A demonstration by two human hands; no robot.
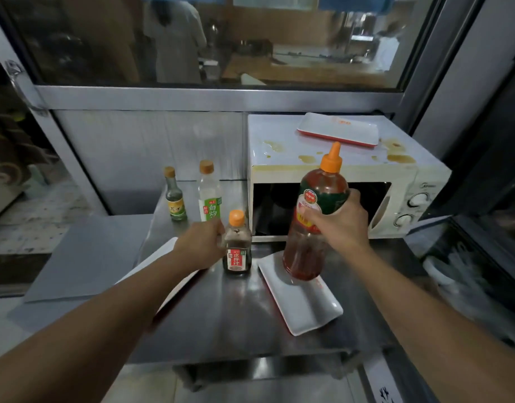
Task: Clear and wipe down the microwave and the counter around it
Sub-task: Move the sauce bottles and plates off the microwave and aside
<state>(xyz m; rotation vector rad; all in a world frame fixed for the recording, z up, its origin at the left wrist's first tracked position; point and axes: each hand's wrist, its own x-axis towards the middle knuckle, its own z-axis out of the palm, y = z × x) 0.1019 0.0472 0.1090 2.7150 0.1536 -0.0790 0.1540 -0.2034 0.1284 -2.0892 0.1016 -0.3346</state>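
A large red sauce bottle (314, 222) with an orange nozzle is gripped around its middle by the right hand (336, 225) and held tilted above a white rectangular plate (305, 309) on the steel bench (227, 315). A small dark bottle (236, 245) is touched or held by the left hand (202, 242); its finger closure cannot be told. The stained microwave (331, 175) stands at the bench's rear right, with a red-rimmed tray (337, 130) lying on top. Two more bottles (192, 196) stand to its left.
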